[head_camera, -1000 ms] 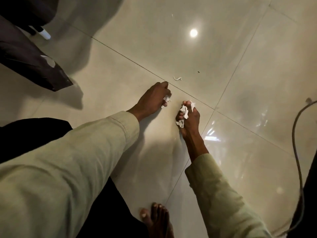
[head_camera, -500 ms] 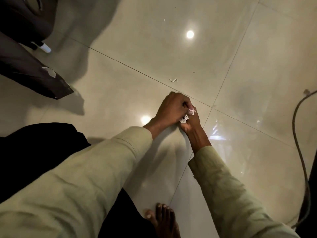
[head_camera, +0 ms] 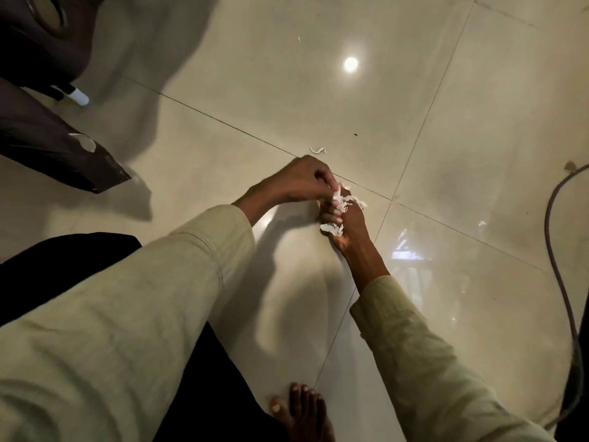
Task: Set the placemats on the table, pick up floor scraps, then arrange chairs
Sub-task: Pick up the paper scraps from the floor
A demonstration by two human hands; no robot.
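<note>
Between both hands [head_camera: 322,199], scraps [head_camera: 339,200] (white), pinched

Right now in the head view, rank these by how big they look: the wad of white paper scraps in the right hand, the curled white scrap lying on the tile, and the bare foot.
1. Bare foot, though nearness to the camera inflates it.
2. Wad of white paper scraps, gripped by the right hand and pinched by the left hand.
3. Curled white scrap on the tile, plainly smallest.

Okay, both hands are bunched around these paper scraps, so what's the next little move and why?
Probably let the left hand release its pinch into the wad of scraps that the right hand grips, then reach for the curled scrap lying on the tile just beyond the knuckles. It is the nearest piece on the floor.
</note>
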